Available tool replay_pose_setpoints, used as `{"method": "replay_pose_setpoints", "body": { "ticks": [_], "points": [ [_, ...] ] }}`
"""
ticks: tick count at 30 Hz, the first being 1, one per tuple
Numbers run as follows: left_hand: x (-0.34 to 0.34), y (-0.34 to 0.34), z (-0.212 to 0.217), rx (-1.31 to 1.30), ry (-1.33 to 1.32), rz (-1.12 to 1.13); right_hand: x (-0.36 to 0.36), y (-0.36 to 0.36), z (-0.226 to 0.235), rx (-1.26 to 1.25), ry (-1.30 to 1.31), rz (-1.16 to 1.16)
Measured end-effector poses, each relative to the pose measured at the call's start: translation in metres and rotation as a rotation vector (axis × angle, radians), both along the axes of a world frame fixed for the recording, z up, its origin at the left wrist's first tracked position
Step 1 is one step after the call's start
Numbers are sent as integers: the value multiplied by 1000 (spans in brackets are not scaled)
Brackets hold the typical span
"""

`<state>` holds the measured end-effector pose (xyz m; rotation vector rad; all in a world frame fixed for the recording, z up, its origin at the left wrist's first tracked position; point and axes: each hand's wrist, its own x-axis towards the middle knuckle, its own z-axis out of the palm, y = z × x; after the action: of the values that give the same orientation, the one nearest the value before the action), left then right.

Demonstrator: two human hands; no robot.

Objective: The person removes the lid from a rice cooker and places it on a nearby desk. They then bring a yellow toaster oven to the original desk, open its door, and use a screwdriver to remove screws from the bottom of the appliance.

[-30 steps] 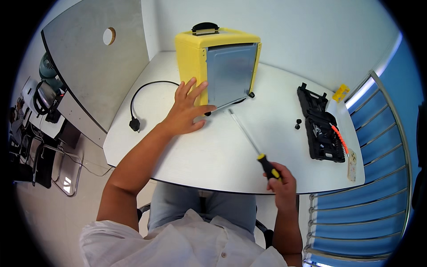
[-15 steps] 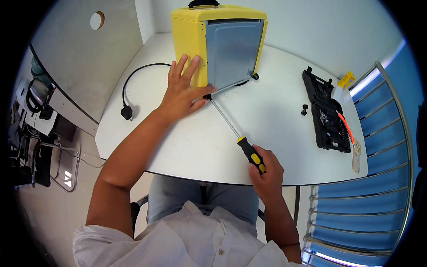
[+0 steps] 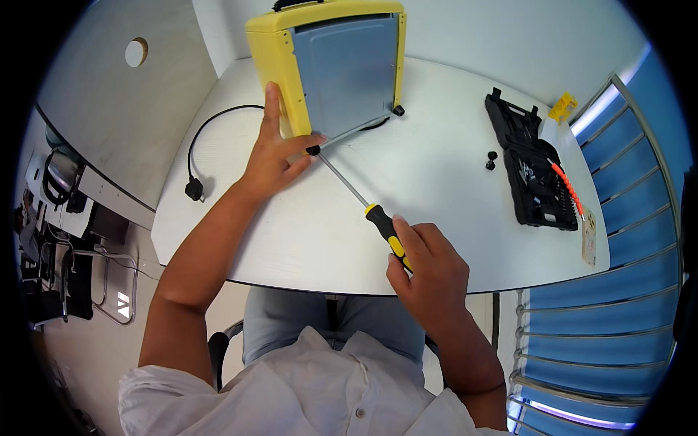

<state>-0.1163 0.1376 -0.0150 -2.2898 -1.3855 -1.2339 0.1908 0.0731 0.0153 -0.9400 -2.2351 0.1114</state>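
Note:
A yellow box-shaped appliance (image 3: 273, 69) with a grey metal back panel (image 3: 345, 76) stands on the white table in front of me. My left hand (image 3: 273, 156) rests at its lower left corner, one finger up along the yellow side and another reaching across beside the black foot (image 3: 313, 150). These fingers are apart. My right hand (image 3: 432, 272) is wrapped round the black-and-yellow handle of a screwdriver (image 3: 382, 221). Its long shaft slants up to that same foot, where the tip is hidden. A second black foot (image 3: 398, 110) sits at the panel's right corner.
A black power cord ends in a plug (image 3: 194, 189) on the left of the table (image 3: 465, 240). To the right lie an open black tool case (image 3: 534, 182), an orange flexible shaft (image 3: 567, 189) and small black parts (image 3: 491, 160). Metal railing (image 3: 647, 145) runs beyond the right edge.
The whole view has shifted a little. My left-hand fingers are less spread along the yellow side, and my right hand has turned on the screwdriver handle, its tip still at the foot.

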Motion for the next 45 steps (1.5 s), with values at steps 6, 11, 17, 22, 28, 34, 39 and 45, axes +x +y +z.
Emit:
{"method": "replay_pose_setpoints", "body": {
  "ticks": [6,11,17,22,28,34,39,45],
  "points": [
    [1,0,0,-6,12,18,-4,-8,-7,58,-67,-64],
    [-1,1,0,15,41,3,-6,-8,-8,104,-59,-50],
    [2,2,-4,25,2,16,-4,-7,6,-167,45,3],
    [3,-1,-2,-4,-36,30,-3,1,16,-520,239,1],
    [3,-4,-1,12,9,60,-4,11,28,-834,87,-75],
    [5,-4,-3,27,17,100,-13,1,26,-99,-106,-30],
    [6,-5,-3,-2,-15,85,-15,-3,23,181,-273,-52],
    [5,-6,-1,30,8,94,-9,3,17,-782,452,48]
  ]
}}
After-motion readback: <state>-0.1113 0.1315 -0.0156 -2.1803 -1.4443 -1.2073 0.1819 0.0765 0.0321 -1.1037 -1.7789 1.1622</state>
